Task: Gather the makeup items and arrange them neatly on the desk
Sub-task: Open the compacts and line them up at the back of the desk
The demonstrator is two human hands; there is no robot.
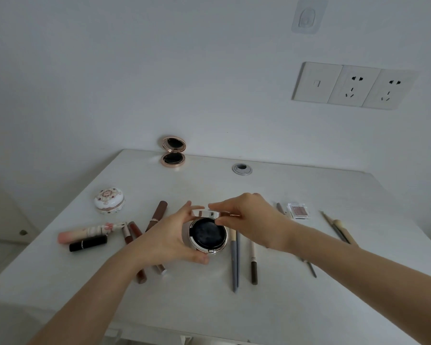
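Centre of the bench (309, 302): an open round compact (208, 234), dark inside, hinged lid (207, 214) raised at its far side. The left grip (169, 235) is curled round the compact's base, thumb at the near rim, fingertips at the far left of the lid. The right grip (249, 217) pinches the lid's right edge between thumb and fingers. Whether the base touches the bench cannot be told.

Left of the compact:
- a brown tube (157, 215), slanted
- two lip glosses (132, 232), running under the left wrist
- a black lipstick (88, 243), lying just beside a pink brush (85, 234)
- a patterned round pot (109, 200), standing apart behind them

Right of the compact:
- two grey pencils (234, 265), lying side by side
- a brown pencil (253, 265), near them
- a thin grey stick (310, 268), partly hidden under the right forearm
- a small clear eyeshadow case (297, 210), further back
- two brushes (341, 230), slanted toward the right edge

Back edge: a rose-gold mirror compact (173, 151) stands open at the wall, and a cable grommet (242, 169) is set into the bench to its right.

Open room: a broad band of bare surface lies between the row and the near edge, and another between the row and the back edge. The pencil tips reach furthest toward the near edge, well short of it.

Wall: a socket panel (353, 85), with a clear adhesive hook (309, 16) above it.
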